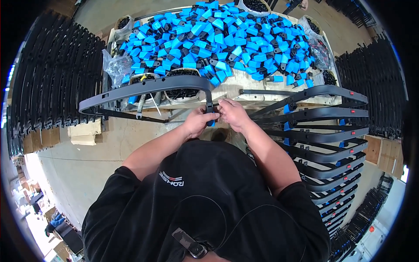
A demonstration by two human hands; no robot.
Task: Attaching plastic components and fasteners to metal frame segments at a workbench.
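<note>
Black cloth of the wearer's shirt (209, 174) fills the lower middle of the head view and covers much of the floor (104, 155). The fisheye rim cuts off the outer parts of the racks of dark frames (48, 74) at the left, and glare washes out the lower left edge. The right fingertips are partly tucked behind the held frame's end, and whatever small part they may hold is too hidden to name.

The held frame (148, 86) is smooth, dark grey and bent into a long rounded loop, with small holes along its side. At its near end sits a blue-and-black fitting (211, 123), mostly covered by the left thumb. Similar frames with small red marks form a tall stack (325, 150) to the right. Beyond, a pale wooden counter (238, 81) carries a heap of glossy, wedge-like blue-and-black pieces (227, 39), crinkled clear plastic (117, 69) and containers of small black parts (181, 93).

The held frame lies before the counter, reaching leftward from the hands. The left hand (196, 122) is clamped on its end, thumb laid across; the right hand (233, 115) is just beside it, fingers bent inward, though I cannot tell whether they are closed on anything.
</note>
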